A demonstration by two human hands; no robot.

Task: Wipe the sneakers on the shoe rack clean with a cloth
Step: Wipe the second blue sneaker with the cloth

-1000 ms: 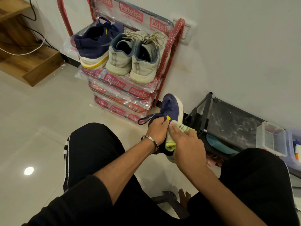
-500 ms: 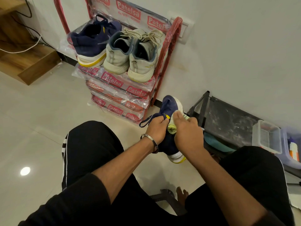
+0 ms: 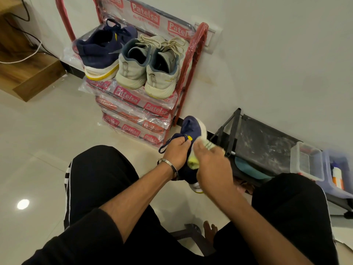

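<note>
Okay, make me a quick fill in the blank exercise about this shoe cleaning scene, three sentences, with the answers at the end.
1. The left hand holds a sneaker whose upper is ____ in colour.
2. The right hand presses a pale yellow ____ against that sneaker.
3. The number of shoes on the top shelf of the red shoe rack is ____.

Missing words: navy blue; cloth; three

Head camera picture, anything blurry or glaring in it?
Head view: the right hand and its cloth are smeared by motion blur; a lamp's glare spot shines on the floor tiles; wide-angle distortion tilts the shoe rack.
</note>
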